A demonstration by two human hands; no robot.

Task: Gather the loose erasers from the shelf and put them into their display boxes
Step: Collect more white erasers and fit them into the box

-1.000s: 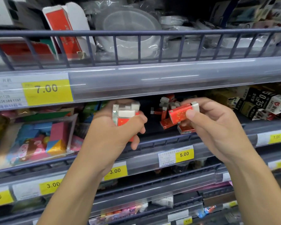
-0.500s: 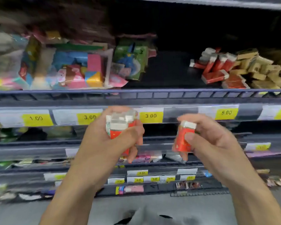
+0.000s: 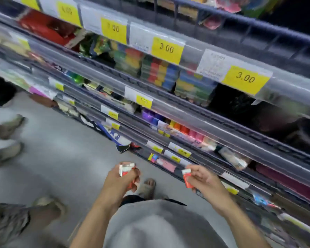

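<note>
Erasers, loose: several gripped in left hand (image 3: 121, 178), one (image 3: 187, 178) pinched in right hand (image 3: 202, 179); now lowered from shelf, boxing pending.

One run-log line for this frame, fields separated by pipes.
left hand: grips bunch of red-sleeved white erasers | right hand: pinches one red-sleeved white eraser | view: blurred, display boxes unseen

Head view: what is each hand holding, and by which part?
Left hand grips several erasers around their red sleeves; right hand pinches one eraser along its sleeve.
</note>
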